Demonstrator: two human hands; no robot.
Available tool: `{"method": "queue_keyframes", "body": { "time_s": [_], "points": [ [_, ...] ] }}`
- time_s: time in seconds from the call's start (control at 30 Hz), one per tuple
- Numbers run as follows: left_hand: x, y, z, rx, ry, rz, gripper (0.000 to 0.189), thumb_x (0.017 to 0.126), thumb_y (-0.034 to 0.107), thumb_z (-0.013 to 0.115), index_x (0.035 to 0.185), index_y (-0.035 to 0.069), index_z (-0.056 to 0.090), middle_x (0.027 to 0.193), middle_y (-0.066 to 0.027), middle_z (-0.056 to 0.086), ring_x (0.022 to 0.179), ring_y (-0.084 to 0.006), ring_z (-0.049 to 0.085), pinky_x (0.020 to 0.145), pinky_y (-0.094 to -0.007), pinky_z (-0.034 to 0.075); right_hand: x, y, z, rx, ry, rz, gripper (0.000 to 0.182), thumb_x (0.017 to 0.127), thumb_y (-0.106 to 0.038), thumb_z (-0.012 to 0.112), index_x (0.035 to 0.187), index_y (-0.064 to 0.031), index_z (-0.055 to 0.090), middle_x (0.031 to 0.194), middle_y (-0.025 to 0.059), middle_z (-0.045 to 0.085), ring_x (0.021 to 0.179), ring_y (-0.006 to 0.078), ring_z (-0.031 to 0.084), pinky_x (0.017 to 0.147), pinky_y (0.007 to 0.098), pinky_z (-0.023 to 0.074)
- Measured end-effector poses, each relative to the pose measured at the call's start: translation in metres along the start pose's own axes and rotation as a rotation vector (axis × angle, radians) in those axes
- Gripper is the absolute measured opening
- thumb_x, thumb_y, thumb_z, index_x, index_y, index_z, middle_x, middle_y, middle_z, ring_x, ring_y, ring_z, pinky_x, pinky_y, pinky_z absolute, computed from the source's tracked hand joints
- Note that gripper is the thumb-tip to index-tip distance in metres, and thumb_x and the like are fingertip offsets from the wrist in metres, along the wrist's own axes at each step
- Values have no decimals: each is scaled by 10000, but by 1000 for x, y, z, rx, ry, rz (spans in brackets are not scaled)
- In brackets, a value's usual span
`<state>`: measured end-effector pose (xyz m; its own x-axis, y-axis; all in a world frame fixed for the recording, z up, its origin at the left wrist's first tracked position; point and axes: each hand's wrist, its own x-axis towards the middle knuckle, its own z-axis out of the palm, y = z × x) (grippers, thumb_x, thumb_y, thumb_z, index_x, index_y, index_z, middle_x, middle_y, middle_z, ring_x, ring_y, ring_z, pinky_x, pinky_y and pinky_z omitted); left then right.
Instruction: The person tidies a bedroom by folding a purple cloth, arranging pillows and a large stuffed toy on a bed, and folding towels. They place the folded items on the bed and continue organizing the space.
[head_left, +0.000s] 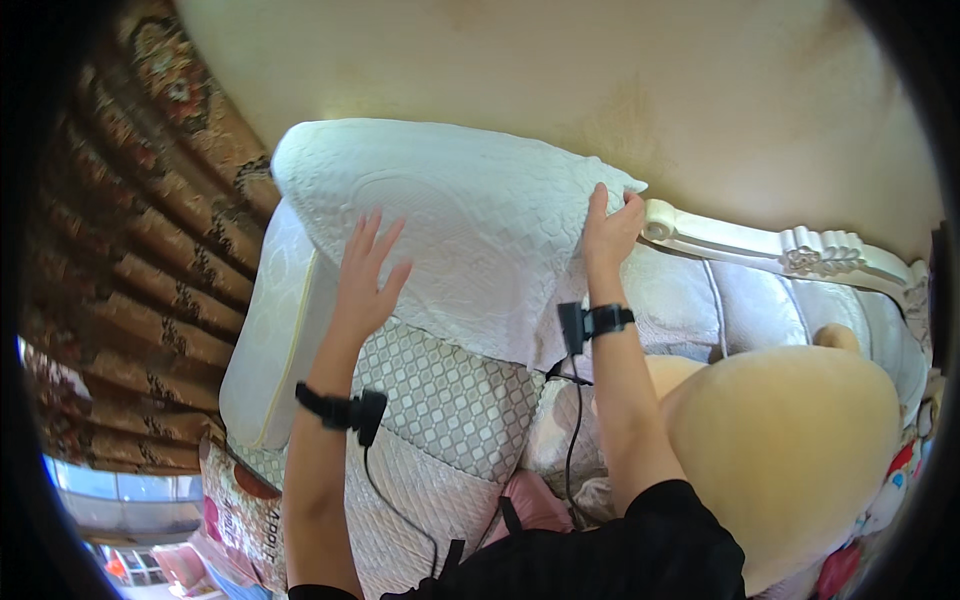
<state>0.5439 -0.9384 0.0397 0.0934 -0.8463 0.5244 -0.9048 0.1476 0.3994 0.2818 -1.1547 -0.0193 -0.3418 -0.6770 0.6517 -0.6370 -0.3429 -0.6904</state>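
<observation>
A white quilted cover (450, 202) with an embossed pattern is draped over the back of the sofa, below the wall. My left hand (373, 274) lies over the cover's left part, fingers spread, holding nothing; whether it touches the cloth I cannot tell. At the cover's right end, near a pointed corner, my right hand (613, 225) has its thumb and fingers on the cloth's edge, gripping it. Both wrists carry black straps with small cabled devices. Beneath the cover shows a grey-and-white cushion (450, 390) with a diamond pattern.
A carved cream frame (735, 236) tops the tufted backrest (667, 300) at right. A large yellow plush toy (780, 450) sits before it. Brown patterned curtains (150, 300) hang at left beside the pale sofa arm (262, 352). A printed pillow (244, 510) lies at lower left.
</observation>
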Motion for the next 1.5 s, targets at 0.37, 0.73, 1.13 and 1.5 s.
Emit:
{"method": "queue_keyframes", "body": {
  "time_s": [0.37,0.73,1.13,1.5],
  "points": [
    [146,-7,133,249,8,-13,410,930,389,378,1293,232,483,1404,-101,367,1341,-304,231,1060,-568,13,-3,-4,16,507,-6,139,489,746,-205,703,1079,41,442,1025,192,497,1003,305,463,871,385,371],
    [151,-24,133,185,11,60,447,931,460,357,1321,263,449,1409,-72,372,1349,-269,235,1054,-577,25,63,54,11,412,-47,183,247,729,-90,673,941,-13,572,740,30,594,671,94,534,612,271,445],
    [130,-21,143,174,258,89,404,883,408,455,1228,215,542,1365,-77,430,1298,-262,332,1040,-608,117,9,-104,-17,357,-372,-357,354,910,-200,489,1214,-21,512,1212,128,546,1145,256,481,968,359,348],
    [33,-166,81,59,706,-372,348,779,81,499,1121,14,505,1227,-202,467,1159,-365,416,989,-425,326,-69,-140,90,-308,-338,-791,418,913,-305,441,1291,-130,471,1331,111,460,1275,280,367,1063,489,205]
  ]
}}
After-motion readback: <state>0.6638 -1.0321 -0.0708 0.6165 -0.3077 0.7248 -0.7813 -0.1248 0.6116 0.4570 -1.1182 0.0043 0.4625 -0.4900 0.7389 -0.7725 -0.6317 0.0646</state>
